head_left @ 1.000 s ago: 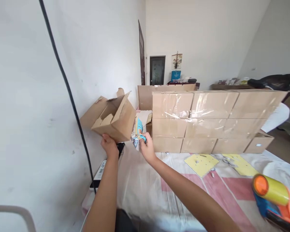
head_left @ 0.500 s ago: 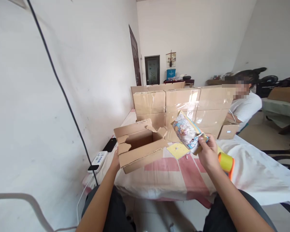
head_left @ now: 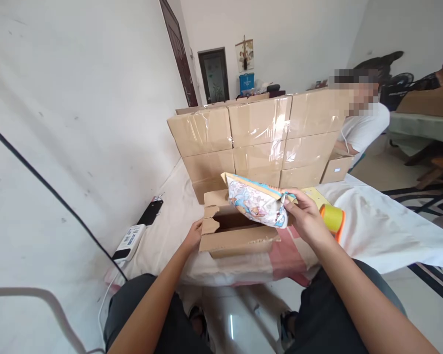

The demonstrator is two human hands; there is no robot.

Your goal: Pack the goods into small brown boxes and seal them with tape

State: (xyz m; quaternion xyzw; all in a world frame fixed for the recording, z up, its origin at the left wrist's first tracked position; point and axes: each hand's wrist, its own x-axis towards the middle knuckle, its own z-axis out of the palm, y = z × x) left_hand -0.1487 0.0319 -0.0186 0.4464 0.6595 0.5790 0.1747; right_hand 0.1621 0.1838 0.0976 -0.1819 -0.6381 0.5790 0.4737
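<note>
My right hand (head_left: 305,212) pinches one end of a printed packet (head_left: 256,201) with cartoon figures in white, blue and yellow. The packet hangs tilted over the opening of a cardboard box (head_left: 239,242). That box stands on the cloth-covered table (head_left: 170,221) with torn flaps raised, and the part of its inside that shows is dark. At its left end, my left hand (head_left: 194,236) grips the side, its fingers partly behind the cardboard. Close to my right hand lies a yellow-green roll (head_left: 333,219) with an orange edge.
A wall of taped cartons (head_left: 260,123) stands behind the box. On the left are a white power strip (head_left: 131,241) and a black phone-like object (head_left: 151,212). A yellow sheet (head_left: 313,196) lies near the roll. A person in a white shirt (head_left: 369,125) sits beyond the cartons.
My right hand has brought the packet leftward, from beside the box to over its opening. The box now rests more level. The whole view has shifted downward and to the right.
</note>
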